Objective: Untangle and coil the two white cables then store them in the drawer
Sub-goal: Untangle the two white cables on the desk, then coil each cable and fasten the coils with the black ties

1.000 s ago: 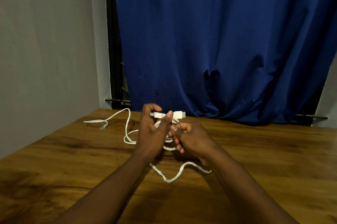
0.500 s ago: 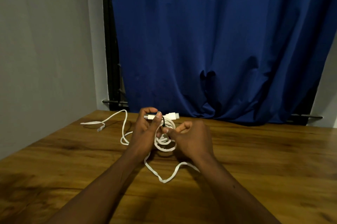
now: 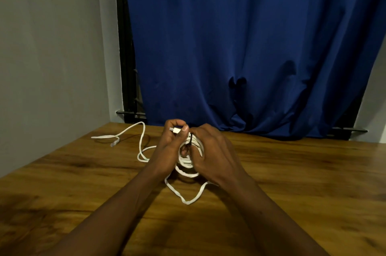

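Fingers (image 3: 184,128) of left hand (image 3: 167,151): pinch white plug end, anchoring the white cable coil (image 3: 191,160) just above brown wooden worktop (image 3: 292,172). Right hand (image 3: 211,155): clenched around coil, keeping loops gathered. Loose white cable tail (image 3: 142,141): lying left, uncoiled. Drawer: unseen.

Dim, warm light; wide-angle edge distortion.

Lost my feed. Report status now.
Left hand and right hand both shut on white coil. Loose tail and second cable on table. Nothing obstructing.
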`<state>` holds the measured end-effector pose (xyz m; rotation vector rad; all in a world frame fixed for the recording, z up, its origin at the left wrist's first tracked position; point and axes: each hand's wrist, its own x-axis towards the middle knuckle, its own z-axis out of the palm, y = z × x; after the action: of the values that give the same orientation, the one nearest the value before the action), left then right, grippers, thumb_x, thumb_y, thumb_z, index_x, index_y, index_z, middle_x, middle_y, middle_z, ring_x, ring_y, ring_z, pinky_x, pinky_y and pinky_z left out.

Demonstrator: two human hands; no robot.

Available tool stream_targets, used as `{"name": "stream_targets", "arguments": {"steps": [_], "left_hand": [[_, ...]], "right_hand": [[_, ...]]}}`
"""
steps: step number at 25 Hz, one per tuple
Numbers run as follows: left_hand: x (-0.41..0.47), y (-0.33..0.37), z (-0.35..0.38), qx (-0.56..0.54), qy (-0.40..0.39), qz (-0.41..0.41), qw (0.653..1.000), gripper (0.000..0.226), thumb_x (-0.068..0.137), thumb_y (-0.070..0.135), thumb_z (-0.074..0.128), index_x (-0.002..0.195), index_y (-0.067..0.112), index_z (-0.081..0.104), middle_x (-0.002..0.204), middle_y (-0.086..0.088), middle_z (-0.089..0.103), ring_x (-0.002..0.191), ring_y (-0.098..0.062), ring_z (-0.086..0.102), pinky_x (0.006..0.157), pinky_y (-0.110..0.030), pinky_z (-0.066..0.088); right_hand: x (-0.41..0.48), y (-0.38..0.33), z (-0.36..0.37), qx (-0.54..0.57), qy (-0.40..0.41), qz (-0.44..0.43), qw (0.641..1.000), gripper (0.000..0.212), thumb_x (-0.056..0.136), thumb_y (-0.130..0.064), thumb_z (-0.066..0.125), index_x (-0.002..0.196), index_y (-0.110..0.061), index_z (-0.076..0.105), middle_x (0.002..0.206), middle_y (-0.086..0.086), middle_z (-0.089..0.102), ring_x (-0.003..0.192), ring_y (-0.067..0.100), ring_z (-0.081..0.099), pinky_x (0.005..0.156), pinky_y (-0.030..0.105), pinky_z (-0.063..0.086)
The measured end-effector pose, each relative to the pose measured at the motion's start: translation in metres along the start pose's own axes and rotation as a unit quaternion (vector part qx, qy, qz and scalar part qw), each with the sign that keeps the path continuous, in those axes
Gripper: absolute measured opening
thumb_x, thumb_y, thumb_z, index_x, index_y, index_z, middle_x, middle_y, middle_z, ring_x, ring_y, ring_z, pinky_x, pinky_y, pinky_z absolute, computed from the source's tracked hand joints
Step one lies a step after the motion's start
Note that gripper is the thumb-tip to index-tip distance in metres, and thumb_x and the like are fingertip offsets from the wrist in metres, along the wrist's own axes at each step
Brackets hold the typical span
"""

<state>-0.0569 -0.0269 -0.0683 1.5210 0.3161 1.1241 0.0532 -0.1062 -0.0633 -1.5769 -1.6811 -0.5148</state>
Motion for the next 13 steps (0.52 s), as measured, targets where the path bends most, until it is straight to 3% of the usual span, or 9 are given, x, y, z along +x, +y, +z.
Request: {"name": "stream_targets", "arguments": {"steps": [4,8,10,13], "left_hand": [[-0.003,0.004,-0.004,0.104,-0.025,-0.013,0.994,0.028,0.097,0.044,0.042,0.122,0.032,0.046,0.106,0.008,0.063,0.088,0.001,0.067,0.074,-0.02,0.053],[0.001,-0.007,-0.019,0.271,-0.039,-0.041,0.961,0.027,0.097,0.042,0.051,0.121,0.032,0.048,0.11,0.007,0.054,0.096,-0.003,0.054,0.061,-0.009,0.046],[0.008,-0.019,-0.027,0.386,-0.054,-0.023,0.921,0.023,0.093,0.036,0.06,0.114,0.031,0.053,0.106,0.005,0.055,0.099,-0.007,0.054,0.07,-0.017,0.045],[0.01,-0.031,-0.034,0.45,-0.08,-0.038,0.889,0.027,0.087,0.035,0.068,0.111,0.029,0.057,0.107,0.007,0.056,0.102,-0.012,0.055,0.085,-0.029,0.048]], "right_hand": [[0.002,0.013,-0.008,0.005,0.007,0.022,1.0,0.025,0.084,-0.022,0.06,0.109,-0.026,0.065,0.1,-0.006,0.062,0.088,0.011,0.06,0.076,0.034,0.051],[0.0,0.04,-0.032,-0.034,0.06,0.146,0.987,0.028,0.078,-0.016,0.071,0.105,-0.024,0.069,0.104,0.0,0.063,0.095,0.021,0.062,0.078,0.036,0.049],[-0.003,0.059,-0.041,-0.086,0.078,0.234,0.965,0.031,0.076,-0.017,0.077,0.106,-0.024,0.069,0.106,0.004,0.063,0.097,0.025,0.061,0.077,0.037,0.048],[-0.011,0.083,-0.039,-0.148,0.052,0.295,0.943,0.034,0.071,-0.019,0.083,0.102,-0.021,0.07,0.102,0.009,0.065,0.092,0.028,0.062,0.077,0.041,0.052]]}}
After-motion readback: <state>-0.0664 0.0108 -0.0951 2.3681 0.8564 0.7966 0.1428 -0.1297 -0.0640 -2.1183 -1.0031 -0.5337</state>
